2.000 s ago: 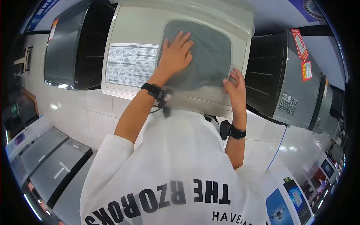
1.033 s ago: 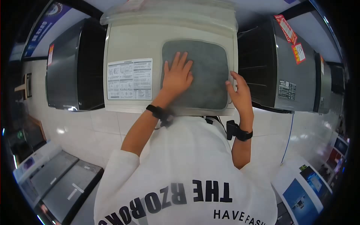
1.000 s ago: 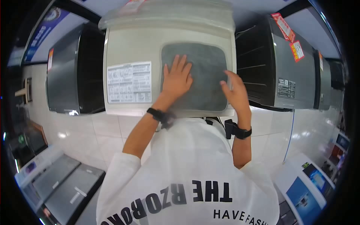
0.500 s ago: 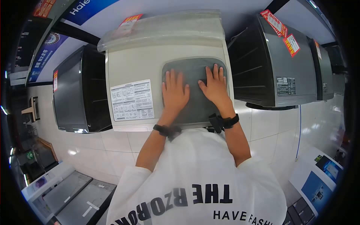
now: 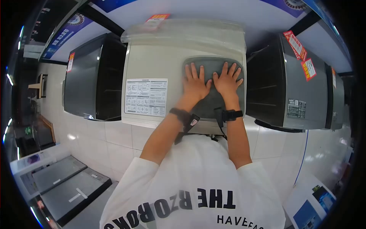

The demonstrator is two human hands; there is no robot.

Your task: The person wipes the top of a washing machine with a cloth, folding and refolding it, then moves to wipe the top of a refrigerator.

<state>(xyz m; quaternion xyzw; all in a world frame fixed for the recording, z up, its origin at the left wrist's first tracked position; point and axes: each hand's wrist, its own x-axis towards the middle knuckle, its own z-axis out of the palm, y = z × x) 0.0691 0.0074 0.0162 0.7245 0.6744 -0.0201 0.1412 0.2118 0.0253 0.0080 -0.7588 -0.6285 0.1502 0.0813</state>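
A light beige washing machine [image 5: 152, 63] stands before me, with a grey lid panel [image 5: 209, 101] set in the right side of its top. My left hand [image 5: 196, 84] lies palm down on the left part of that panel, fingers spread. Beside it, my right hand [image 5: 227, 81] rests flat on the panel's right part, its fingers also apart. The two thumbs point toward each other with a small gap between them. Neither hand grips anything. A printed instruction sticker [image 5: 146, 97] is on the machine's top to the left of my hands. Each wrist wears a black strap.
Clear plastic wrap [image 5: 183, 34] covers the machine's rear edge, with a red price tag [image 5: 156, 21] behind. A dark appliance [image 5: 82, 78] stands at left, and a grey one [image 5: 301, 87] at right. Wrapped grey units [image 5: 72, 191] sit lower left on the tiled floor [image 5: 118, 141].
The view has shifted, so the machine appears farther right. My left hand, blurred before, has come nearer the right hand and spread its fingers; the right hand's fingers have fanned wider.
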